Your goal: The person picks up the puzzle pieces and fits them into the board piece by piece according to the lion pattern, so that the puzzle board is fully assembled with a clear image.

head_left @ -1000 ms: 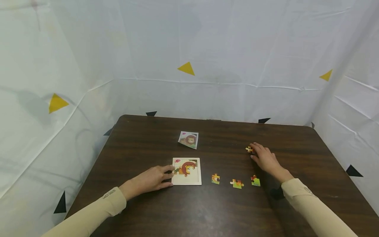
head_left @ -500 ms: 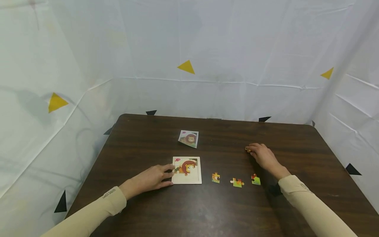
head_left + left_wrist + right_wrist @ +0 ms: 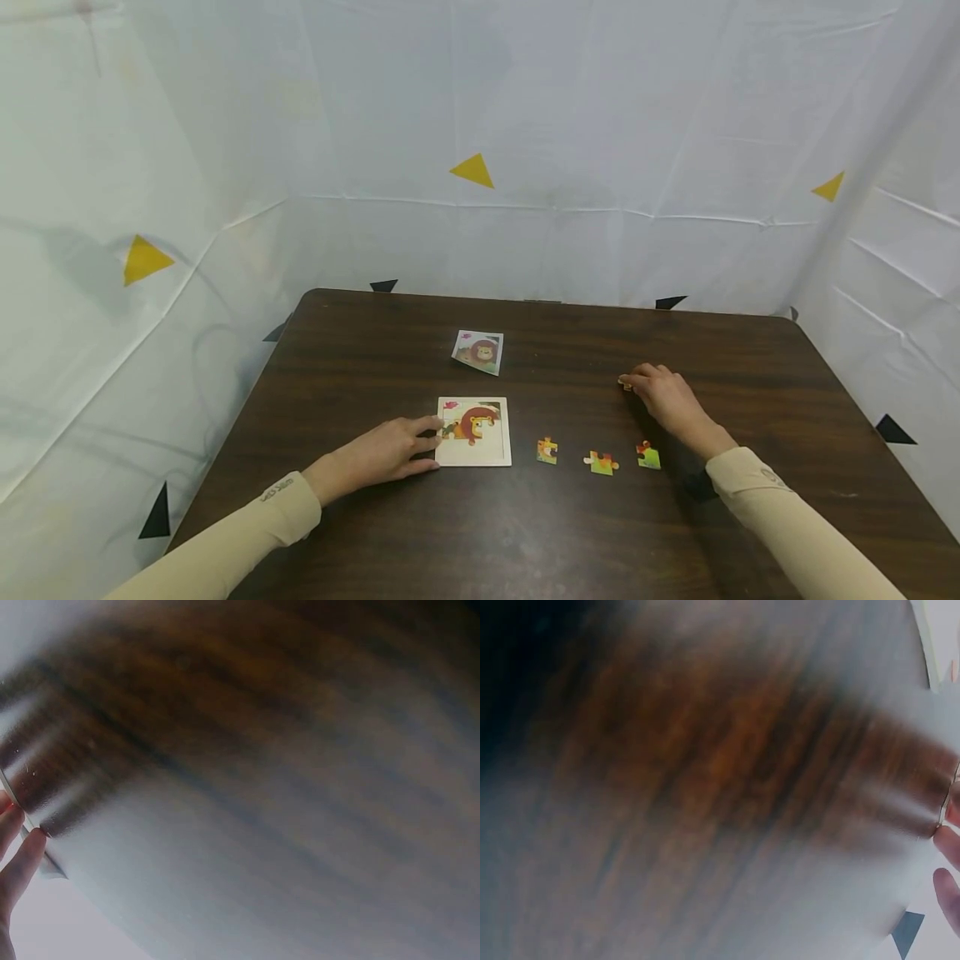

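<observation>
A white-framed lion jigsaw puzzle board [image 3: 489,455], partly filled, lies left of the table's middle. My left hand [image 3: 382,452] rests against its left side, fingers stretched out over the edge and thumb near the lower corner. In the left wrist view the fingertips [image 3: 31,844] touch the board's rim. Farther right, my right hand [image 3: 670,402] pinches a small puzzle piece [image 3: 625,384] between thumb and fingers, mostly hidden by them. The right wrist view has only fingertips [image 3: 946,889] and the edge of that piece at its right border.
Three loose puzzle pieces lie right of the board: an orange one [image 3: 547,451], a red-and-green one [image 3: 601,463] and a green one [image 3: 648,456]. Behind the board lies a lion picture card [image 3: 477,352] with a curled corner. White sheeting [image 3: 555,142] surrounds the dark wooden table [image 3: 360,333].
My right fingers have closed around the far puzzle piece and shifted it slightly left and toward me. The left hand and the board have stayed in place.
</observation>
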Tool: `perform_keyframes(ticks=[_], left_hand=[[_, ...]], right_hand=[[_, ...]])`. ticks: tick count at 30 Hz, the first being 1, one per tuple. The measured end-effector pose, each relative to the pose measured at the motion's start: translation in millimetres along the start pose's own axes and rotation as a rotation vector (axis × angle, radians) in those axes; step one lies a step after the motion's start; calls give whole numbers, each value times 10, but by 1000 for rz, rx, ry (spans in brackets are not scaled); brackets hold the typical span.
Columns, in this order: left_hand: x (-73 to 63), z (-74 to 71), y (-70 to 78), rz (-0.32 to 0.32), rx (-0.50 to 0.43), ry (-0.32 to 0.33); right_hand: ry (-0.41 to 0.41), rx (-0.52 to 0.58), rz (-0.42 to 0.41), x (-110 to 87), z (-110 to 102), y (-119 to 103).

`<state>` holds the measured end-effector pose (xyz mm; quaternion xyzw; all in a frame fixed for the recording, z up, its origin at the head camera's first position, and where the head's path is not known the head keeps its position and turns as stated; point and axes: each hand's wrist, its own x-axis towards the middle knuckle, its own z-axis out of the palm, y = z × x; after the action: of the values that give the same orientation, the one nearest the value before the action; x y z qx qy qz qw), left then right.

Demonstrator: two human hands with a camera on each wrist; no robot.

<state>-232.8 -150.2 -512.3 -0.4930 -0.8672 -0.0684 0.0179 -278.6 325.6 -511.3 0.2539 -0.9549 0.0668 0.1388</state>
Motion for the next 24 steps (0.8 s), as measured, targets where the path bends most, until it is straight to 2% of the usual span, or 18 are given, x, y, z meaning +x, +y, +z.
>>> perform_keyframes(ticks=[7, 12, 19, 24], left_hand=[[8, 19, -6, 20, 11, 23], [9, 32, -23, 30, 7, 39], [12, 40, -36, 45, 7, 60], [15, 37, -31, 36, 13, 48]], right_hand=[[15, 15, 42, -17, -25, -16], [47, 79, 51, 16, -76, -44], [94, 175, -1, 101, -138, -148], [124, 205, -40, 194, -153, -301]])
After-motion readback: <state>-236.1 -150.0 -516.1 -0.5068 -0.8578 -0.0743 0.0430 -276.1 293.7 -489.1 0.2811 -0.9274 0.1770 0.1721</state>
